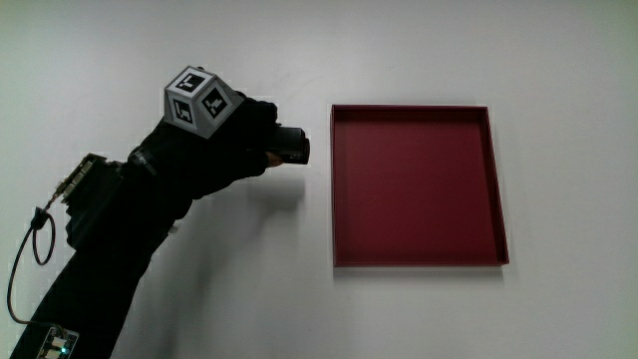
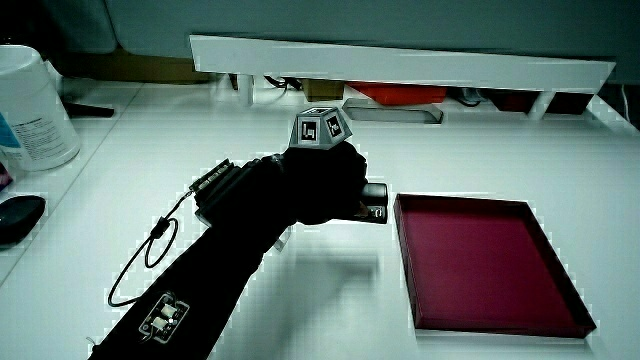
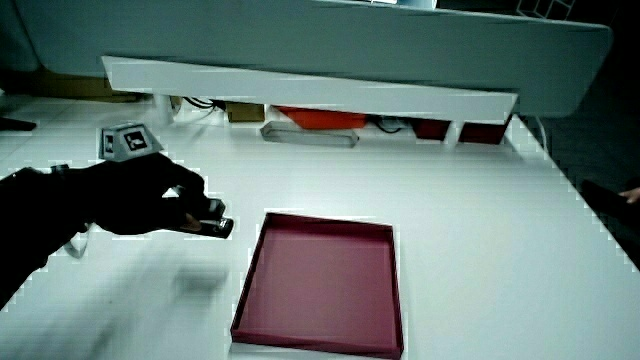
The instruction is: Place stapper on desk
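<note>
Hands: one gloved hand (image 1: 234, 140), fingers curled tight round a small dark stapler (image 1: 289, 145); only the stapler's end pokes out past the fingertips.
Marker: the patterned cube (image 1: 202, 101) sits on the back of the glove, facing up.
Where the hand is: above the bare white bench (image 1: 249, 289), just beside the red tray (image 1: 419, 186), not over it.
Where the stapler is: in the grasp, lifted clear of the bench. In a side view (image 2: 373, 202) a soft shadow lies on the surface beneath it, so I judge it is not yet set down. It shows again in a side view (image 3: 215, 220), near the tray's corner but apart from it.
Tray: shallow, red, nothing in it that I can see; it lies flat on the bench.
How the stapler will handle: rigid and compact by the look of it, probably metal and plastic, with some weight for its size. It should not bend or crush. The hinged top could flap if taken by one end only.
Where to hold: round the middle of the body, both halves pinched together, which looks like the present grip.
Risk: a smooth casing could slide in the glove if released high; lowering until the base touches seems wise.
Far edge: a low white partition (image 2: 400, 60) with odds and ends under it.
</note>
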Tool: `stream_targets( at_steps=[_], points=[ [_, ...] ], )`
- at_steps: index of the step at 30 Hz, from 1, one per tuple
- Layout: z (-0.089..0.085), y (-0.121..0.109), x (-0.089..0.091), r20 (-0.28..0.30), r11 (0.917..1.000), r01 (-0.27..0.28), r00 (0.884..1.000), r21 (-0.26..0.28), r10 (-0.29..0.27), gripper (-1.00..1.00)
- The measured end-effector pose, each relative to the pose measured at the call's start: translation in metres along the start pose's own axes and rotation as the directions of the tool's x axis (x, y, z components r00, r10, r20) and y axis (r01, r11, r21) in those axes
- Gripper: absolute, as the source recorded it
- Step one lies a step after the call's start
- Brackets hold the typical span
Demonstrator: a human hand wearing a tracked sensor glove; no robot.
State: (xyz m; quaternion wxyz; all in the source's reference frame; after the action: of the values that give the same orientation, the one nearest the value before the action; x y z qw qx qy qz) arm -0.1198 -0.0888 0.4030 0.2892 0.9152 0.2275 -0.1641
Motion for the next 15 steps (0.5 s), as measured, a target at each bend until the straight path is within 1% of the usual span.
stream_targets(
  at_steps=[2,3,4,6,8,10,13,14,15],
  points=[
    [-0.007,0.004,-0.008,0.017,0.9998,-0.018,1.0,-0.012,0.018,0.0],
    [-0.008,0.004,-0.01,0.006,0.9995,-0.027,1.0,-0.017,0.027,0.0],
    [-0.011,0.006,-0.014,0.018,0.9989,-0.039,0.999,-0.026,0.04,0.0],
    [-0.014,0.008,-0.019,0.014,0.9979,-0.054,0.998,-0.036,0.054,0.0],
    [-0.021,0.012,-0.026,0.021,0.9962,-0.072,0.997,-0.049,0.073,0.0],
    [-0.027,0.015,-0.03,0.009,0.9935,-0.092,0.996,-0.067,0.093,0.0],
    [-0.037,0.019,-0.037,0.015,0.9919,-0.095,0.995,-0.084,0.096,0.0],
    [-0.037,0.019,-0.037,0.02,0.9875,-0.116,0.993,-0.106,0.119,0.0],
    [-0.042,0.021,-0.041,0.023,0.988,-0.114,0.993,-0.104,0.117,0.0]
  ],
)
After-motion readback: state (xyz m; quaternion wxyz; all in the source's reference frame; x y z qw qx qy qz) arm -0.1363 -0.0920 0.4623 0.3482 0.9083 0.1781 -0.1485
